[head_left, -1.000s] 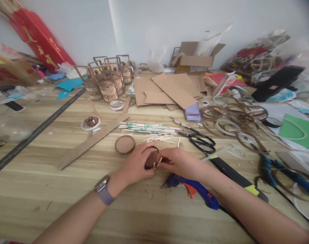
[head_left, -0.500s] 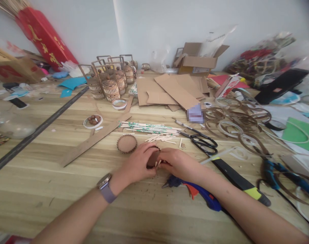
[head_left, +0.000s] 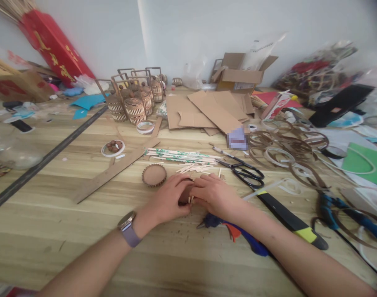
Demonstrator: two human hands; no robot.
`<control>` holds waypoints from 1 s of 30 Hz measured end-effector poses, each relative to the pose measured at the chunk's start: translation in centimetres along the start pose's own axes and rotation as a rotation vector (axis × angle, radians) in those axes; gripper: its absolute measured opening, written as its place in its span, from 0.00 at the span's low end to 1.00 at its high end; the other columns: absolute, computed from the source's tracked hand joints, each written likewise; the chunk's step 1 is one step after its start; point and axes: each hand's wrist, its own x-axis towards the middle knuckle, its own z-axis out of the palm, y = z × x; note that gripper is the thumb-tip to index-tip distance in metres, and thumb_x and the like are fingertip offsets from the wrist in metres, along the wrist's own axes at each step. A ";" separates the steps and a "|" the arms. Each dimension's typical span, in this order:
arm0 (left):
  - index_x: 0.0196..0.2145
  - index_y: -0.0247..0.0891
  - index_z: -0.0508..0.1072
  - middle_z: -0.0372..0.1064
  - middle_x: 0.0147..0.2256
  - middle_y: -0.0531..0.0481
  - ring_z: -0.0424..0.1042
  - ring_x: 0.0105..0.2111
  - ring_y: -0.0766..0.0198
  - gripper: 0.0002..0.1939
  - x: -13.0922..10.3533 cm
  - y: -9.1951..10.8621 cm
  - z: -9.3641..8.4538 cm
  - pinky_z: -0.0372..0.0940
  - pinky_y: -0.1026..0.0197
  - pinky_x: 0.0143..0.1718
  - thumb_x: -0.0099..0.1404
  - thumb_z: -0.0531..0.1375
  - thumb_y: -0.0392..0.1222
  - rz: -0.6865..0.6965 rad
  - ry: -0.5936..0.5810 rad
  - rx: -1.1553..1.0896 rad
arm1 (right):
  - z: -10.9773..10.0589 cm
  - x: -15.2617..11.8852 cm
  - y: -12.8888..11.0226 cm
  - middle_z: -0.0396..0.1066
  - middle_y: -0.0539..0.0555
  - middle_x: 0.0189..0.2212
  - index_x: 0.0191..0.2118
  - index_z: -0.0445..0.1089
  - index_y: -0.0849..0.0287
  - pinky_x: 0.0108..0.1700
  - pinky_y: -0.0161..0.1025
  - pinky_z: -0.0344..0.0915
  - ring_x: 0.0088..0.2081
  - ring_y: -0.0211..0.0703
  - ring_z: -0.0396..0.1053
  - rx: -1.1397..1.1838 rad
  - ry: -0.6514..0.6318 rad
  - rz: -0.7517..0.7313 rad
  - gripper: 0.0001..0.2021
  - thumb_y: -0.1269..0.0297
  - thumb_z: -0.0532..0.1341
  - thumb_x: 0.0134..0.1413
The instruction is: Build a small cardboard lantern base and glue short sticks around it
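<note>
My left hand (head_left: pixel 165 200) is closed around a small round brown cardboard piece (head_left: pixel 184 195) with a dark ridged rim, tilted above the table. At its right edge my right hand (head_left: pixel 215 196) pinches with bent fingers. Short pale wooden sticks (head_left: pixel 190 200) poke out at those fingertips; how many are gripped and how many stand on the rim is hidden. A similar cardboard disc with a beaded-looking rim (head_left: pixel 154 175) lies just left. Beyond the hands is a loose pile of short cut sticks (head_left: pixel 193 168). Below my right wrist lies a blue glue gun (head_left: pixel 257 246), partly covered.
Wrapped chopsticks (head_left: pixel 182 155), black-handled scissors (head_left: pixel 247 172) and a black-and-yellow tool (head_left: pixel 287 216) lie nearby. Brown hoops (head_left: pixel 302 144) crowd the right. Small bamboo lanterns (head_left: pixel 135 109) and cardboard sheets (head_left: pixel 207 109) stand behind. A cardboard strip (head_left: pixel 114 171) lies left.
My right hand has shifted slightly left and its fingers reach further over the cardboard piece's edge. My left hand holds its place.
</note>
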 end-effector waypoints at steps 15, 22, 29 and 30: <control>0.52 0.37 0.69 0.65 0.57 0.42 0.56 0.60 0.45 0.25 -0.3 0.2 0.3 0.55 0.41 0.63 0.55 0.64 0.36 -0.005 0.034 0.087 | -3.0 -0.7 -0.1 0.72 0.53 0.33 0.43 0.73 0.58 0.40 0.40 0.58 0.36 0.45 0.68 0.125 0.079 0.095 0.07 0.66 0.61 0.60; 0.56 0.38 0.65 0.57 0.62 0.38 0.54 0.62 0.43 0.30 -0.6 0.5 0.1 0.55 0.40 0.63 0.55 0.65 0.38 -0.050 0.032 0.093 | -5.8 -6.2 -0.5 0.73 0.55 0.25 0.25 0.69 0.55 0.27 0.38 0.55 0.26 0.45 0.68 0.114 -0.208 0.458 0.14 0.55 0.59 0.60; 0.59 0.35 0.61 0.57 0.62 0.34 0.56 0.63 0.43 0.33 -0.6 -0.2 0.9 0.55 0.39 0.64 0.57 0.63 0.37 -0.063 0.040 0.119 | -1.9 -10.0 -1.0 0.77 0.59 0.38 0.40 0.72 0.58 0.37 0.42 0.66 0.38 0.53 0.75 0.173 -0.297 0.682 0.09 0.59 0.61 0.56; 0.59 0.35 0.62 0.59 0.61 0.34 0.56 0.63 0.44 0.33 -0.6 -0.2 1.0 0.55 0.40 0.64 0.56 0.63 0.37 -0.055 0.045 0.120 | -1.4 -10.1 -1.0 0.77 0.59 0.38 0.40 0.71 0.58 0.39 0.42 0.66 0.39 0.53 0.75 0.196 -0.262 0.681 0.09 0.60 0.61 0.56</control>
